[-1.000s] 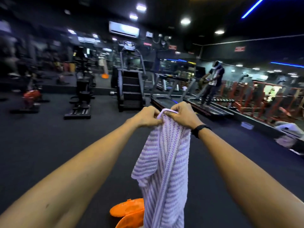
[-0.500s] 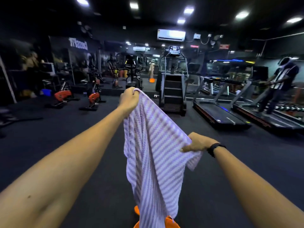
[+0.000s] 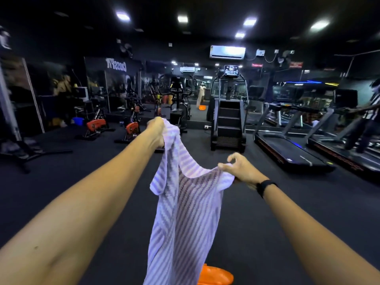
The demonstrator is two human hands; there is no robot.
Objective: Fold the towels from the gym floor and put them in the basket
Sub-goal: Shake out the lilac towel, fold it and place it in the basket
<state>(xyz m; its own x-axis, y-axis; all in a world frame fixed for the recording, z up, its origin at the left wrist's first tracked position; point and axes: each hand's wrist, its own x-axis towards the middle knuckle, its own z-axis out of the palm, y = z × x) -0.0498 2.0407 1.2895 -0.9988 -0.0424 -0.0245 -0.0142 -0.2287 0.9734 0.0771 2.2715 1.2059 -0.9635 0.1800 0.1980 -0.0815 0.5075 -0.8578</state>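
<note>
A white and purple striped towel (image 3: 185, 219) hangs in front of me over the dark gym floor. My left hand (image 3: 157, 131) grips its top corner, held high with the arm stretched out. Lower and to the right, my right hand (image 3: 239, 168) pinches the towel's upper edge; a black band sits on that wrist. The cloth sags between the two hands and drapes down past the frame's bottom. An orange basket (image 3: 216, 276) peeks out on the floor behind the towel's lower end, mostly hidden.
A stair climber (image 3: 228, 124) stands straight ahead. Treadmills (image 3: 287, 149) line the right side, with a person (image 3: 368, 120) on one. Exercise bikes (image 3: 131, 126) stand at the left. Dark open floor lies between me and the machines.
My hands started together at the towel's top, then parted: the left stayed high, the right slid down and right along the edge, spreading the cloth. The view swung left.
</note>
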